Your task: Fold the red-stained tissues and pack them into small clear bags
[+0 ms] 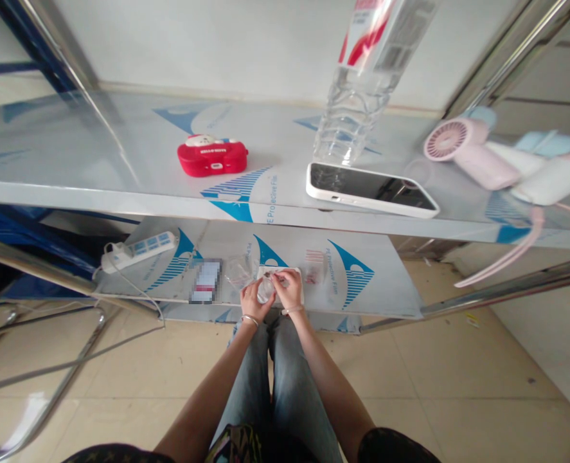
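Both hands are close together over the front edge of the lower shelf. My left hand [256, 301] has its fingers closed at a small clear round item [266, 289], too small to make out well. Beside it, my right hand [289, 289] pinches something tiny at the same spot. Under the hands lies a white tray or pad [300, 297], mostly covered by them. A clear plastic bag [240, 270] rests just left of the hands, and a small clear packet with reddish bits [314, 269] is to their right.
On the upper shelf [144, 200] stand a red case [212, 157], a white-edged phone [371, 190], a water bottle [356, 90] and a pink fan [482, 154]. The lower shelf holds a power strip [144, 249] and a blurred-out phone-like item [206, 281].
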Motion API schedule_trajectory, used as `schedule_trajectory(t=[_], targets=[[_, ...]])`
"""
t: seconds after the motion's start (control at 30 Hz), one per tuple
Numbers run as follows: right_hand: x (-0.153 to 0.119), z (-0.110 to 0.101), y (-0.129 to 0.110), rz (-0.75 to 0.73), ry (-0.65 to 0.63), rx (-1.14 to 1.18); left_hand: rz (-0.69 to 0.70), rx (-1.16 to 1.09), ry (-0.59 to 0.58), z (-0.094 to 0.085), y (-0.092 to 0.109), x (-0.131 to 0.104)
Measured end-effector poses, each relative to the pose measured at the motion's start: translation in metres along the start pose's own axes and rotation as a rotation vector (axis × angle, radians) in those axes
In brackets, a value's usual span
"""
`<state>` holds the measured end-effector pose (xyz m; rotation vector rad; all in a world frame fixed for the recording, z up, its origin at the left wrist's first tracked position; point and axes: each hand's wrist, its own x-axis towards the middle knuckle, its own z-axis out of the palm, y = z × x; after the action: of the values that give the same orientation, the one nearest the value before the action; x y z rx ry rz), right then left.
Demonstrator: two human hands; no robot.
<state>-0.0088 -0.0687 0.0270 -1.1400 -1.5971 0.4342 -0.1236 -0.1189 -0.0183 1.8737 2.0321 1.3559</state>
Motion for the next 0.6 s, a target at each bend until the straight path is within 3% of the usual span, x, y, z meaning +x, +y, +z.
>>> schedule_trajectory(t=[0.13, 0.3, 0.47, 0.6], targets=[[-0.006, 0.001, 0.007, -0.006, -0.079, -0.034, -0.004, 0.021, -0.008, 0.000, -0.001, 0.000], [-0.022, 0.004, 0.040, 0.141, -0.005, -0.164, -0.013, 0.062, 0.006, 0.000, 0.001, -0.001], [-0.042, 0.009, 0.059, 0.304, -0.231, -0.424, -0.054, 0.062, -0.009, -0.001, 0.004, -0.001], [-0.047, 0.013, 0.059, 0.356, -0.322, -0.556, -0.073, 0.047, -0.040, -0.003, 0.005, 0.000]])
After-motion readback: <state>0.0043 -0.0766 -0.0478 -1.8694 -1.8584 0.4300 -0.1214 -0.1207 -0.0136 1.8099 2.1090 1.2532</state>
